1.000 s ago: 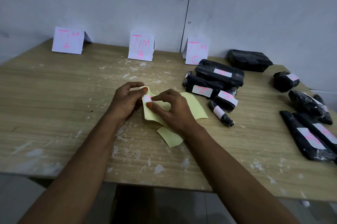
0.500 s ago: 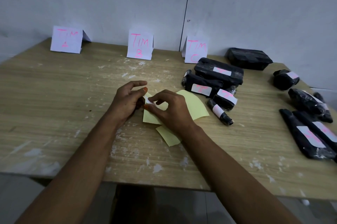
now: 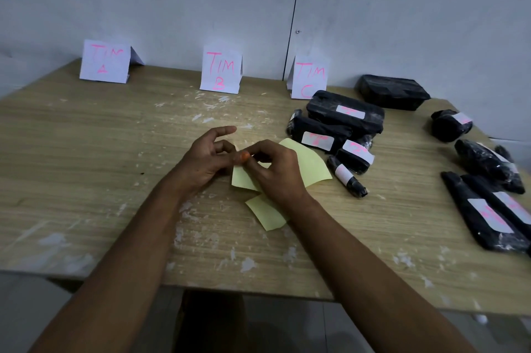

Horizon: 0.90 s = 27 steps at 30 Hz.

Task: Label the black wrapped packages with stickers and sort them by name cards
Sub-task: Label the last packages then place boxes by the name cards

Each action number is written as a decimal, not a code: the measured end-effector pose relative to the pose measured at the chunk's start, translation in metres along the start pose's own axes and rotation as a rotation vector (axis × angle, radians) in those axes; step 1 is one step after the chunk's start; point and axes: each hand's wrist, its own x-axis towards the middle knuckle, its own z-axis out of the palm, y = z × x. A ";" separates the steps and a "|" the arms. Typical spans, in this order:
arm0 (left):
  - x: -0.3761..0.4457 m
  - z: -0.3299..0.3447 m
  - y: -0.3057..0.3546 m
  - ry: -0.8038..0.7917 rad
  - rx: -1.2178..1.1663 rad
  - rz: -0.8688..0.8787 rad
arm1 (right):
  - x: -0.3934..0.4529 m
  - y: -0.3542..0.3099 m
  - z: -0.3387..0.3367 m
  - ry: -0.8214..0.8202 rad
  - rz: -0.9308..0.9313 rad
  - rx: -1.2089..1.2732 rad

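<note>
So both hands meet in the middle of the scuffed wooden desk (image 3: pixel 86 157), right over a curled pale-yellow sticker backing sheet (image 3: pixel 309 164). The right hand (image 3: pixel 275 171) has its fingers curled and seems to be pinching a small sticker at the fingertips, the left hand (image 3: pixel 205 161) is curled in against it with the index finger sticking out; the sticker itself is mostly hidden between the fingers, so I can't say for sure which hand actually has it. What matters for the next move: the black plastic-wrapped packages all lie off to the right. The nearest cluster (image 3: pixel 339 134) sits just beyond the backing sheet, with the small black wrapped tube (image 3: pixel 346 180) closest, its long axis running diagonally away from the right hand. The only one I can see with no sticker is the black wrapped block (image 3: pixel 393 91) at the back near the wall, well apart from the hands. So the right hand is clearly the nearer one for reaching. The white folded TIM C name card (image 3: pixel 309 76) stands just behind that cluster; the TIM A name card (image 3: pixel 105 61) and TIM B name card (image 3: pixel 220 68) stand further left.
</note>
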 end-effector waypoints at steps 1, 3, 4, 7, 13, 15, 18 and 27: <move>0.000 -0.002 0.000 -0.032 -0.002 -0.010 | 0.000 0.000 -0.001 -0.005 0.023 0.014; 0.000 -0.005 0.001 -0.049 0.004 -0.027 | 0.001 -0.001 -0.002 -0.001 0.063 0.035; -0.001 -0.006 0.002 -0.044 0.006 -0.031 | 0.001 -0.001 -0.002 0.004 0.083 0.042; -0.002 -0.005 0.004 -0.020 0.020 -0.027 | 0.001 -0.003 -0.002 0.013 0.131 0.050; -0.002 -0.002 0.003 -0.021 0.071 -0.024 | 0.002 -0.001 0.001 0.054 0.180 0.012; -0.002 -0.001 0.003 -0.017 0.083 -0.033 | 0.001 -0.001 0.001 0.062 0.188 0.006; -0.001 -0.001 0.002 -0.012 0.096 -0.042 | -0.001 -0.002 0.002 0.071 0.202 -0.011; 0.000 -0.001 0.001 0.007 0.169 -0.048 | 0.002 -0.007 -0.001 0.134 0.288 -0.019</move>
